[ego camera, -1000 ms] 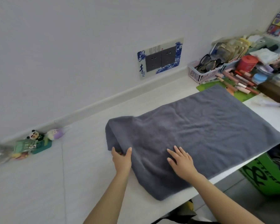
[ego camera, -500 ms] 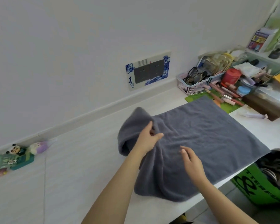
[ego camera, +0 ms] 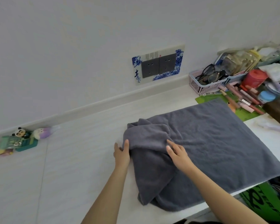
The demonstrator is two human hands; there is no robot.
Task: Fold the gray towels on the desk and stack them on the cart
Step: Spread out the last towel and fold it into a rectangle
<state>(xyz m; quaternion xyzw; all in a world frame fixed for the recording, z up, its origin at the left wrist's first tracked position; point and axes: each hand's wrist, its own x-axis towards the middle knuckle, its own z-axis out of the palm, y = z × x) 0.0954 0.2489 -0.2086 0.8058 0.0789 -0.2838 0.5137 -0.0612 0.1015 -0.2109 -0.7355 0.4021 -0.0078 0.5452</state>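
A gray towel (ego camera: 208, 147) lies spread over the right half of the white desk (ego camera: 74, 167), its near edge hanging slightly past the desk's front. The towel's left end is bunched and folded over on itself in a loose hump. My left hand (ego camera: 121, 153) holds that left fold, thumb on top of the cloth and fingers at its outer side. My right hand (ego camera: 177, 153) rests on the towel just right of the hump with its fingers stretched out. No cart is in view.
A pink basket of glasses (ego camera: 205, 81), a red jar (ego camera: 254, 77), lipsticks on a green mat (ego camera: 247, 112) and other clutter crowd the back right. Small toy figures (ego camera: 21, 139) sit at the far left by the wall. A green box (ego camera: 265, 202) stands below the desk's front edge.
My left hand lifted the towel's left end, carried it over to the right, then came back down at the left fold. My right hand shifted up next to the hump.
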